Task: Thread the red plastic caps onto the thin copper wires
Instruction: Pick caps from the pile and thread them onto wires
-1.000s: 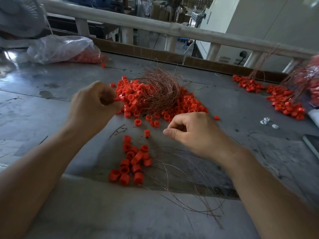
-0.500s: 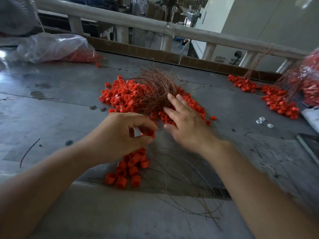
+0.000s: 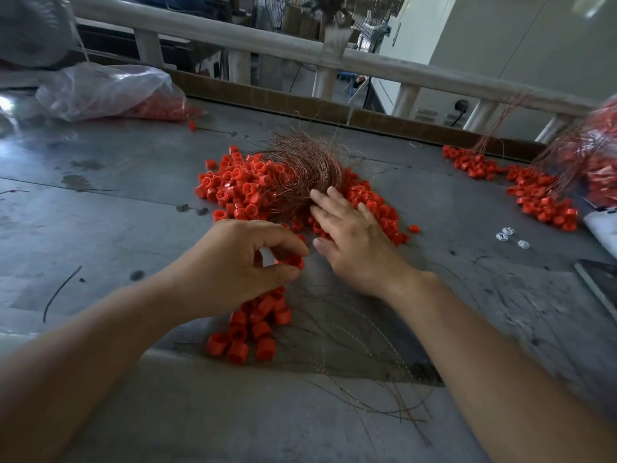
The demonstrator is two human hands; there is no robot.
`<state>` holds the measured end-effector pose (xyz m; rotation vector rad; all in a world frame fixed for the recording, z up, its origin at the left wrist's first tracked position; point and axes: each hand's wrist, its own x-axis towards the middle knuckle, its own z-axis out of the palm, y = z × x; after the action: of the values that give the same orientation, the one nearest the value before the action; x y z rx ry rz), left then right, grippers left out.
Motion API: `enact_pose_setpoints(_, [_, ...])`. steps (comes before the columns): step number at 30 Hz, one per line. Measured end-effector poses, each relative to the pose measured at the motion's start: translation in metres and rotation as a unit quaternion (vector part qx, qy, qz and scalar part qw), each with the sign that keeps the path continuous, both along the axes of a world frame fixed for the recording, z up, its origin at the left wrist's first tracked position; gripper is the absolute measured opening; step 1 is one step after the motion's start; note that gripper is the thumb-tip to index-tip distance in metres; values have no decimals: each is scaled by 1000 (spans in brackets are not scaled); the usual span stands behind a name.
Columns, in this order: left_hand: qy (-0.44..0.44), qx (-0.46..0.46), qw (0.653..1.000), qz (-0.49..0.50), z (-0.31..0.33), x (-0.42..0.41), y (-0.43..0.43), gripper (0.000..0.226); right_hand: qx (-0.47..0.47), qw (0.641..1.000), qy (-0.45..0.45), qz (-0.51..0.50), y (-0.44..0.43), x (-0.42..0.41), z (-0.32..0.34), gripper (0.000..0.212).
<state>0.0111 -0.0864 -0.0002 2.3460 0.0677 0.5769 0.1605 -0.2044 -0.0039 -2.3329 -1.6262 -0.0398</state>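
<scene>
Red caps [image 3: 247, 188] heaped around tangled copper wires [image 3: 303, 168] (perhaps overlapping)

Counts: two hands, my left hand [image 3: 230, 265] and right hand [image 3: 354, 243]; one wire tangle [image 3: 300, 168]; three white bits [image 3: 508, 232]; one plastic bag [image 3: 107, 91]; red caps [image 3: 240, 188] beyond counting.

grey table [image 3: 100, 202], red caps [image 3: 240, 185], Cu wires [image 3: 300, 162]

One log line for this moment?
left hand: pinches red cap | right hand: straight fingers at copper wire bundle
</scene>
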Motion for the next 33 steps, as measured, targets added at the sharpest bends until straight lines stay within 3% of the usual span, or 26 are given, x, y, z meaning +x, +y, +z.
enact_pose_setpoints(7, [4, 5, 1000, 1, -1, 1, 2, 25, 99, 995, 7, -19, -3, -1, 5, 41])
enact_pose_setpoints(10, [4, 5, 1000, 0, 0, 1, 2, 24, 72, 997, 0, 5, -2, -2, 4, 38])
enact_pose_setpoints(13, [3, 5, 1000, -4, 1, 0, 1, 30, -5, 1000, -8, 21, -1, -2, -1, 52])
enact_pose_setpoints(15, [5, 8, 1000, -5, 3, 0, 1, 35, -5, 1000, -4, 15, 1, -2, -2, 58])
enact_pose_setpoints(24, [17, 20, 1000, 13, 0, 2, 5, 25, 219, 975, -34, -22, 2, -5, 8, 21])
enact_pose_setpoints(27, [22, 25, 999, 14, 0, 3, 4, 26, 174, 984, -29, -32, 3, -3, 8, 32])
enact_pose_setpoints(31, [13, 28, 999, 12, 1, 3, 4, 24, 32, 999, -29, -25, 5, 0, 0, 56])
enact_pose_setpoints(33, [13, 28, 999, 12, 2, 3, 3, 23, 17, 999, -11, -34, 6, 0, -1, 61])
